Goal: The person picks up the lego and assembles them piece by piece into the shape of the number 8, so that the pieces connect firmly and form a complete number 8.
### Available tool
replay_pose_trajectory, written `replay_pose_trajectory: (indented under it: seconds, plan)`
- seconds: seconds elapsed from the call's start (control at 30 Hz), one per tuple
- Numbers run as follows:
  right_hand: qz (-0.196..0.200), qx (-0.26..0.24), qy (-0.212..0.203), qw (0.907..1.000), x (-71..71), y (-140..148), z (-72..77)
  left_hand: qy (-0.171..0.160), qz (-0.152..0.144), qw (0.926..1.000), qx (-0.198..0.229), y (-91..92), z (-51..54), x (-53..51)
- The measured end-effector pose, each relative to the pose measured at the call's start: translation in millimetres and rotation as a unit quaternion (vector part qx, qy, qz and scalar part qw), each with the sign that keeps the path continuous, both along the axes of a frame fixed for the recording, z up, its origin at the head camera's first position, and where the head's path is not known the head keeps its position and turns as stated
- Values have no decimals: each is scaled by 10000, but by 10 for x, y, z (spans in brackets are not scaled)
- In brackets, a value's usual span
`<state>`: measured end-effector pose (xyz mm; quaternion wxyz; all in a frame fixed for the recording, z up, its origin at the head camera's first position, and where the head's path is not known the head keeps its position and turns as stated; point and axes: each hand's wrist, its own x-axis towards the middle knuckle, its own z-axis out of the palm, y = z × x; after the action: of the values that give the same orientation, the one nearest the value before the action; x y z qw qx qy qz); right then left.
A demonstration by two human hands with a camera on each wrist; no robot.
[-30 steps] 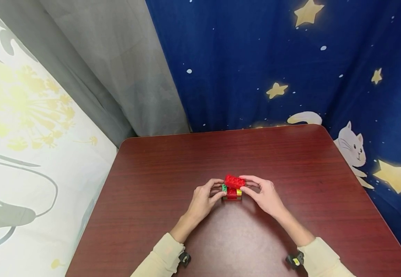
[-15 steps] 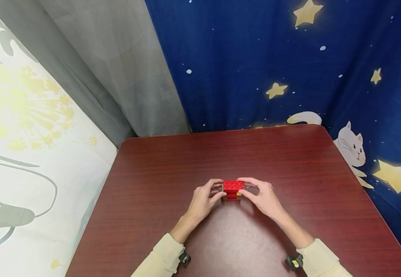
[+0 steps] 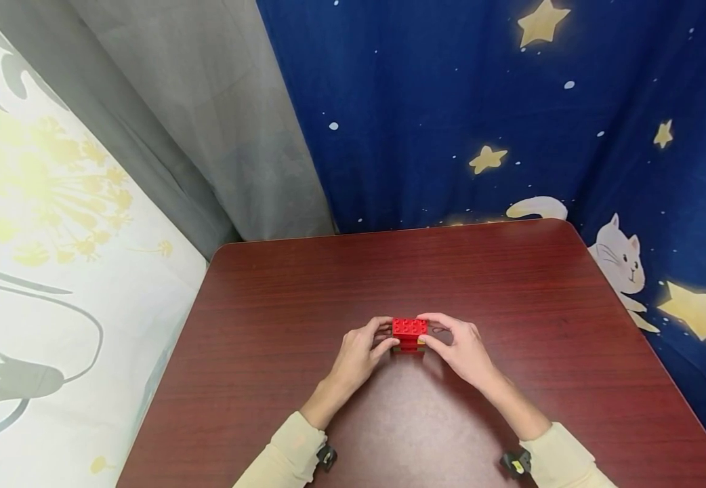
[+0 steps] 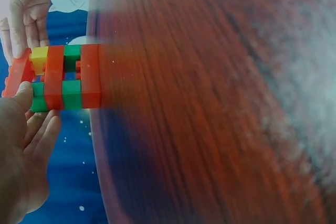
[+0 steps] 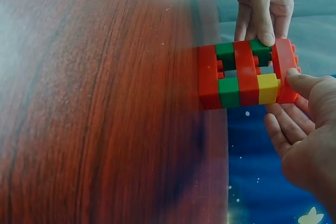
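Note:
A small tower of toy building bricks stands on the table, directly between the two hands. From the bottom it has a red brick [image 5: 208, 80], two green bricks [image 5: 229, 93], another red brick [image 5: 245, 69], then a green [image 4: 38, 97] and a yellow brick [image 5: 268, 88] side by side. On top lies a studded red brick [image 3: 410, 327], with a thin gap showing over the yellow one in the right wrist view. The left hand [image 3: 355, 351] holds the tower's upper left end between thumb and fingers. With thumb and fingers, the right hand [image 3: 464, 347] grips the top brick's right end.
The tower rests on a dark red-brown wooden table [image 3: 304, 285]. Behind it hang a grey curtain [image 3: 206, 115] and a blue curtain [image 3: 426, 102] with stars. A black wrist camera [image 3: 326, 457] sits on the left wrist, another [image 3: 515, 463] on the right.
The top red brick, first tilted above the tower in the right hand, has come down and lined up over the green and yellow bricks. The left hand has stayed almost still.

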<state>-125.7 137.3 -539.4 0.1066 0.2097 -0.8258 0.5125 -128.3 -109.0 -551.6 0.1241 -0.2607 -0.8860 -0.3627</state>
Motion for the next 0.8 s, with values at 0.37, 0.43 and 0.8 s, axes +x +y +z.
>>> replay_pose_trajectory:
  seconds: [0.37, 0.43, 0.8]
  plan:
    - [-11, 349, 129, 9993, 1, -23, 45, 244, 105, 9982, -536, 9, 40, 22]
    - [-20, 408, 177, 9990, 1, -26, 45, 209, 127, 9980, -588, 12, 45, 26]
    - [15, 389, 272, 9989, -7, -33, 47, 187, 76, 9988, -437, 0, 60, 41]
